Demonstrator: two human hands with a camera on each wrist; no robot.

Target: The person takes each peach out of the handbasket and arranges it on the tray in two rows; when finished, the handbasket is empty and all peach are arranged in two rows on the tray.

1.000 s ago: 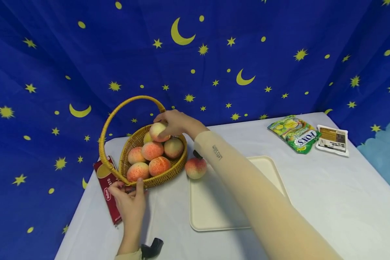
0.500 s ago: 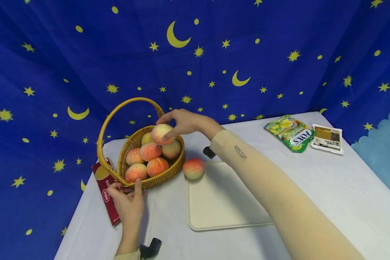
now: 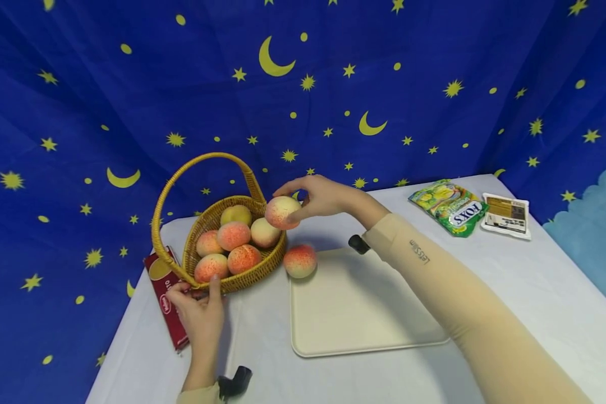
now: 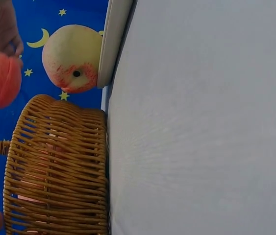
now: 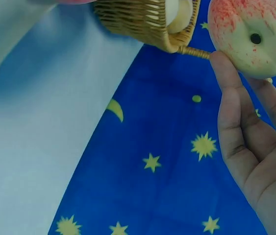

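Note:
A wicker basket (image 3: 255, 277) with a tall handle holds several peaches, among them a red-speckled one (image 3: 244, 259). My left hand (image 3: 200, 320) grips its near rim, the thumb on the rim close to the handle's base; the fingertips are partly hidden. Just beyond the basket's right rim, my right hand (image 3: 328, 197) holds a pale pink peach (image 3: 280, 212) in the air between thumb and fingers. In the right wrist view this peach (image 5: 250, 54) shows its dark stem hole. Another peach (image 3: 300, 261) sits at the far left corner of a cream tray (image 3: 363, 314).
A dark red box (image 3: 169, 314) lies left of the basket, partly behind my left hand. A green FOX'S candy bag (image 3: 449, 206) and a white-edged packet (image 3: 506, 216) lie at the back right. A blue star-patterned cloth (image 3: 333, 84) hangs behind the white table (image 3: 525, 292).
My right hand has lifted the peach off the pile and carried it rightward, past the basket's rim. The pale peaches beneath it now show. My left hand stays on the rim.

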